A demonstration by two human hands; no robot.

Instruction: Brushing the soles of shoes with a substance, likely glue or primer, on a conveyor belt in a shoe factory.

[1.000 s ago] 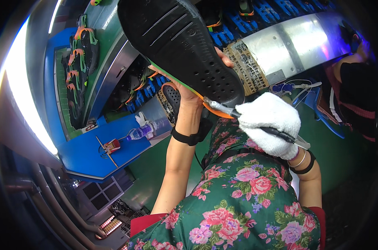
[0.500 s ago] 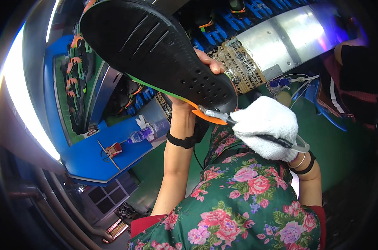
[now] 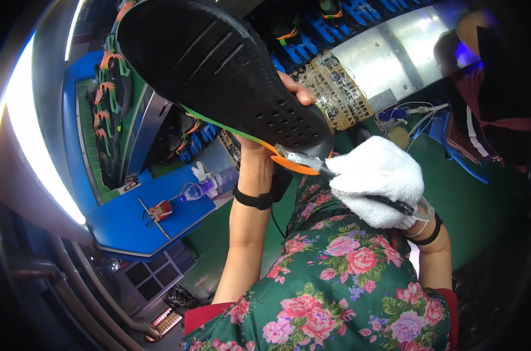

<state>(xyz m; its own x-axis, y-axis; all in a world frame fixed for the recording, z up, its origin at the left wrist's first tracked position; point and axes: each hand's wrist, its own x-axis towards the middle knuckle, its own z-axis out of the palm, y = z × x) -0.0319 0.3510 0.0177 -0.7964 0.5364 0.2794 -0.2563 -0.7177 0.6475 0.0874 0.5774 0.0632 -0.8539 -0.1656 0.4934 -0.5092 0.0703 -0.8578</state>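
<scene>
A shoe with a black sole, holes near its narrower end and a green and orange edge fills the upper left, its sole toward me. My left hand is closed around it from behind; only some fingers and the wrist show. In a white knit glove, my right hand grips a brush with a dark handle and a thin clear tube at its back end. Whitish matter coats the brush tip, which touches the sole's edge by the orange strip.
Beyond the shoe runs a metal conveyor edge with blue racks carrying shoes. On the blue shelf at left lie a bottle and a small red object. Another person's dark clothing shows at far right, beside a blue-edged tray.
My right hand has shifted slightly right and its grip has turned a little. The shoe has moved slightly right. At the far right, the other person has changed position.
</scene>
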